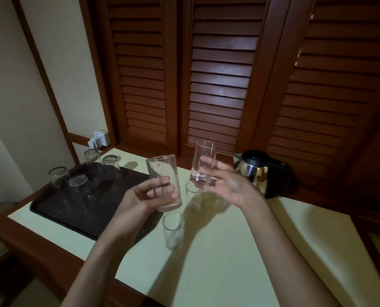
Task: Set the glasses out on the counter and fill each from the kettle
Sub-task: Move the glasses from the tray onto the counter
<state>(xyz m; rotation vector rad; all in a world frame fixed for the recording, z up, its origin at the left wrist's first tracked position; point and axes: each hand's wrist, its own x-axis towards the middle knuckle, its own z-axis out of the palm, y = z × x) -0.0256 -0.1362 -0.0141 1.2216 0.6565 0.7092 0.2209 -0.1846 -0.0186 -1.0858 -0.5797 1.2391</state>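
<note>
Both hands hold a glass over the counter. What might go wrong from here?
1. The left hand holds the left glass just above the near standing glass; set down carelessly, they may clink or tip.
2. The right hand grips the right glass near its base, close to the far standing glass and kettle; a bump seems possible.

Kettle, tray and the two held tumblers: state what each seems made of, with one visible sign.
Kettle: likely polished steel body, mirror-like reflections; black lid, probably plastic. Tray: dark, matte; material unclear. Left tumbler and right tumbler: clear glass, glossy and see-through.
</note>
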